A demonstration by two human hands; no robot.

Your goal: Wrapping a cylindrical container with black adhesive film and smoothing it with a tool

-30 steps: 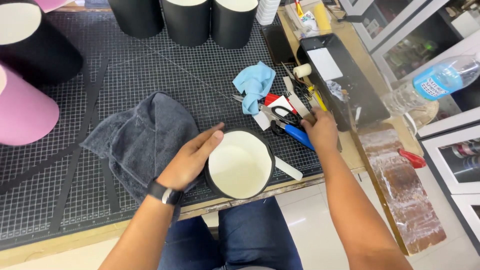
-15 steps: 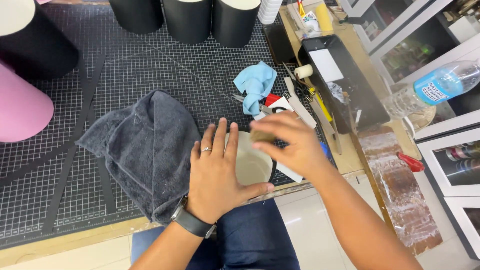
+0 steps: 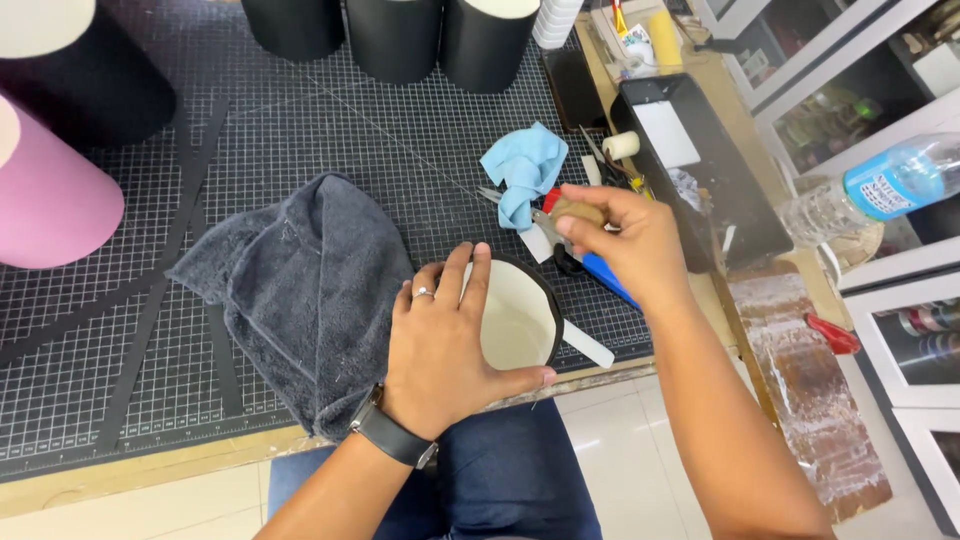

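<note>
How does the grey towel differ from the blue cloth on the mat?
The grey towel is dark, thick and far larger; the blue cloth is pale, thin and small. The towel lies beside the left hand, which rests on the round box; the cloth lies beyond the right hand. Both are crumpled on the gridded mat.

Two bare forearms, no sleeves in sight. Left hand (image 3: 440, 345): a slim silver ring with a small raised setting on one finger, nails trimmed short. Left wrist: a black watch (image 3: 393, 436) on a smooth, wide black band, face turned out of sight. Right hand (image 3: 625, 240): no ring or band to be seen, wrist bare, nails short. Below the forearms, dark navy trousers (image 3: 500, 470), plain cloth creased over the lap.
</note>
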